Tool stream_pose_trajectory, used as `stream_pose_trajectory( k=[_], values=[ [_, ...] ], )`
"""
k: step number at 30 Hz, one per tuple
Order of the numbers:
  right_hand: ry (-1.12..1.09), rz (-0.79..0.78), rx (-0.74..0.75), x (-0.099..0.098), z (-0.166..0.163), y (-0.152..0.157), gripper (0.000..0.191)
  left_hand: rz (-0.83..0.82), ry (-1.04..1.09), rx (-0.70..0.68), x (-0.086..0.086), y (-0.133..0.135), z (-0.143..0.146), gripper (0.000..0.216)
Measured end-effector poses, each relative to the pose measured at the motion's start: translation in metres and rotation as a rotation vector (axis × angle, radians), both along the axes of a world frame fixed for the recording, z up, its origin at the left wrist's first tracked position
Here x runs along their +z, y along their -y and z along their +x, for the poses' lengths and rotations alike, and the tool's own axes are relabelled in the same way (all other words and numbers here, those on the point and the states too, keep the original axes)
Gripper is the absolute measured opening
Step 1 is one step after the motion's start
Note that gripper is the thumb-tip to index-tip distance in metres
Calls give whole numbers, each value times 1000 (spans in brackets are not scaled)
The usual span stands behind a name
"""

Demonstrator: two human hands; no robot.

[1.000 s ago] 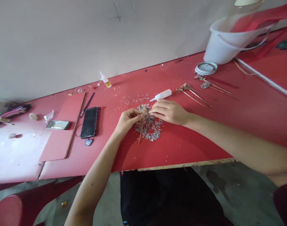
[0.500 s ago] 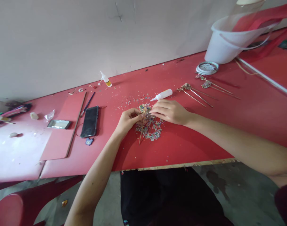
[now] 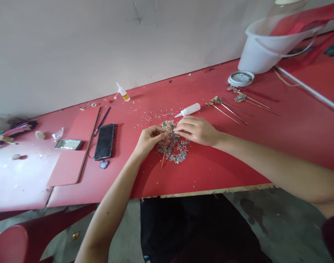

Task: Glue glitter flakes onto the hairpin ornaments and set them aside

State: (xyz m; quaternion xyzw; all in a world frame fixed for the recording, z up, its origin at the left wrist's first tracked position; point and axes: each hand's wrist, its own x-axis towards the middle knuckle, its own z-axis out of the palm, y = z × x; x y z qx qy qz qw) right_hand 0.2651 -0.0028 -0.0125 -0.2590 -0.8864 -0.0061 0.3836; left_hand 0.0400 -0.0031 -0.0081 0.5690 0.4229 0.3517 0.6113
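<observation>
My left hand [image 3: 151, 141] is closed on a hairpin [image 3: 167, 142], pinching it just below its ornate head. The pin's thin metal stem slants down toward me, and its head carries glittering chips. Close on the right, my right hand [image 3: 197, 129] has its fingertips pressed together against the hairpin's head; whatever they pinch is too small to make out. Under both hands lies a loose ring of shiny shell-like chips [image 3: 179, 156]. Just behind my right hand a white glue bottle [image 3: 191, 109] lies on its side.
Several finished-looking hairpins [image 3: 217, 100] lie to the right, near a round dish [image 3: 241, 78] of pale bits and a white bucket [image 3: 261, 47]. Leftward are a phone [image 3: 104, 141], a pink board [image 3: 70, 160], a brush [image 3: 102, 120] and a second glue bottle [image 3: 123, 92] standing tilted by the wall.
Almost nothing differs. My right hand has shifted very slightly left at the hairpin's head, while my left hand keeps its hold.
</observation>
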Motion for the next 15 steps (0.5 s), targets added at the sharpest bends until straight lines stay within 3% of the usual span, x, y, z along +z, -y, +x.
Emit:
stream_pose_trajectory(
  k=[7, 15],
  values=[
    [-74, -84, 8, 0, 1, -1, 10, -6, -15, 16, 0, 0, 0, 24],
    [-32, -59, 20, -1, 3, -2, 10, 5, -28, 5, 1, 0, 1, 23]
  ],
)
